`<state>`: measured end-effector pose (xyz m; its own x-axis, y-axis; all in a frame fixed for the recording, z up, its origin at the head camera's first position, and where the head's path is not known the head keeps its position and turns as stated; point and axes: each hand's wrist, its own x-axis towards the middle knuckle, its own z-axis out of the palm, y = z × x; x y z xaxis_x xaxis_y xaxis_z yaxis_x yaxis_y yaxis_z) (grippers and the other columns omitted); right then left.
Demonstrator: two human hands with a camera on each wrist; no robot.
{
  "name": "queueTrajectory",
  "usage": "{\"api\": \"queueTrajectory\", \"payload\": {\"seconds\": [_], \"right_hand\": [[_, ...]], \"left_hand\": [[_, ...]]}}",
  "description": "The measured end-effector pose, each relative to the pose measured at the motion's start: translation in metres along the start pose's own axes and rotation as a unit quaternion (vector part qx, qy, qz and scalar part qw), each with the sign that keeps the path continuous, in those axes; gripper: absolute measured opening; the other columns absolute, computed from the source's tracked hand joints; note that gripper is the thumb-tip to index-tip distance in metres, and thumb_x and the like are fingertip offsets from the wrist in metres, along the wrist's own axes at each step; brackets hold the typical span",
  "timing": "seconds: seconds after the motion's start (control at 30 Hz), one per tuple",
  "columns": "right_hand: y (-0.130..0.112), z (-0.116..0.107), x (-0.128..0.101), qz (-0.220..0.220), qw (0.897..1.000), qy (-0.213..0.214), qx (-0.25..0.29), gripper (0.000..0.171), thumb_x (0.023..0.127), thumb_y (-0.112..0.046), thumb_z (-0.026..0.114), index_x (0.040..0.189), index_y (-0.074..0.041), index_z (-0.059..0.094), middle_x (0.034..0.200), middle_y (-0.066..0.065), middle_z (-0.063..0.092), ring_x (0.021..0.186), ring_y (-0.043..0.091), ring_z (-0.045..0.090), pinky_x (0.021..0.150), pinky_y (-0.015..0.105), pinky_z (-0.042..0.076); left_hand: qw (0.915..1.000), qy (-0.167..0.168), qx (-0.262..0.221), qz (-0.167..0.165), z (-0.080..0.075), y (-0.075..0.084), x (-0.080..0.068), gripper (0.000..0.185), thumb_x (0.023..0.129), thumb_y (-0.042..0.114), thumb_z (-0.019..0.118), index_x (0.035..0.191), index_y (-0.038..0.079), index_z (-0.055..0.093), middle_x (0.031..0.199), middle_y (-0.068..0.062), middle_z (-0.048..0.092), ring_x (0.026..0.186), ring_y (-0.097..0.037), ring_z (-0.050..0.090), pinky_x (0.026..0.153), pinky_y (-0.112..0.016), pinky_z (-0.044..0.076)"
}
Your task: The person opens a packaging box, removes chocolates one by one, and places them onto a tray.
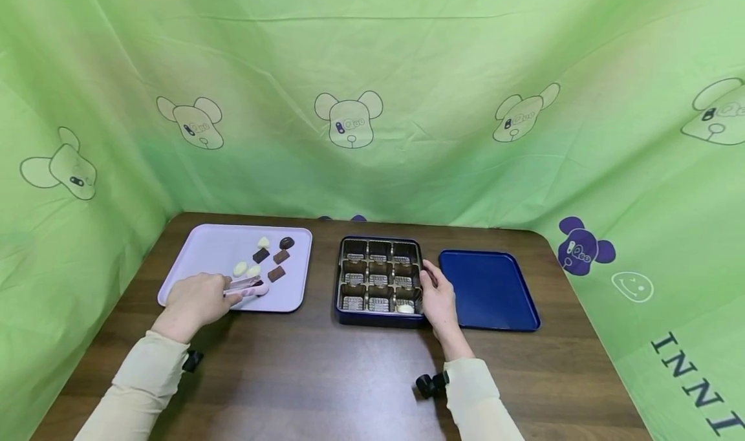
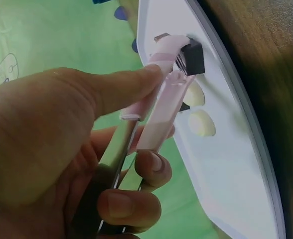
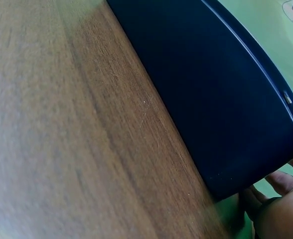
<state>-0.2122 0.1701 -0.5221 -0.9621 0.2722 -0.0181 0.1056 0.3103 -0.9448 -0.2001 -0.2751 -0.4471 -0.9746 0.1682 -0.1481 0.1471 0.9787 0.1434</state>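
My left hand (image 1: 194, 302) grips pink-tipped tongs (image 1: 247, 289) over the front of a lilac tray (image 1: 215, 247). In the left wrist view the tongs (image 2: 156, 114) pinch a dark square chocolate (image 2: 192, 57) just above the tray (image 2: 226, 169), beside two white chocolates (image 2: 201, 123). Several more brown, dark and white chocolates (image 1: 276, 273) lie on the tray. My right hand (image 1: 439, 302) holds the right side of a blue chocolate box (image 1: 378, 319), thumb on its rim. One white chocolate (image 1: 405, 308) sits in the box's front right compartment. The right wrist view shows the box wall (image 3: 211, 99) and my fingers (image 3: 281, 209).
A blue lid (image 1: 489, 289) lies flat just right of the box. All stands on a dark wooden table (image 1: 326, 376). Green cloth with bear prints (image 1: 349, 121) closes off the back and both sides.
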Motion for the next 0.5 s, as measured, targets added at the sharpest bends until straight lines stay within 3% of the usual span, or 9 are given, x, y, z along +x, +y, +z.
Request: {"api": "queueTrajectory", "payload": {"seconds": [0.27,0.5], "right_hand": [[0.001,0.0,0.0,-0.001,1.0,0.0,0.002,0.041,0.107,-0.018,0.051,0.146,-0.006,0.051,0.14,0.023,0.057,0.129,0.033,0.053,0.104,0.047,0.042],[0.001,0.001,0.0,0.003,1.0,-0.005,0.005,0.041,0.108,-0.017,0.05,0.147,-0.006,0.05,0.141,0.023,0.056,0.129,0.032,0.053,0.104,0.046,0.042]], "left_hand": [[0.9998,0.017,-0.007,0.011,-0.006,0.0,-0.002,0.042,0.092,0.043,0.069,0.114,0.008,0.072,0.089,-0.019,0.069,0.07,-0.033,0.062,0.053,-0.051,0.045],[0.9948,0.085,-0.017,0.054,-0.017,0.008,0.0,0.035,0.091,0.042,0.071,0.107,0.011,0.075,0.075,-0.011,0.067,0.058,-0.027,0.057,0.047,-0.045,0.04]]}}
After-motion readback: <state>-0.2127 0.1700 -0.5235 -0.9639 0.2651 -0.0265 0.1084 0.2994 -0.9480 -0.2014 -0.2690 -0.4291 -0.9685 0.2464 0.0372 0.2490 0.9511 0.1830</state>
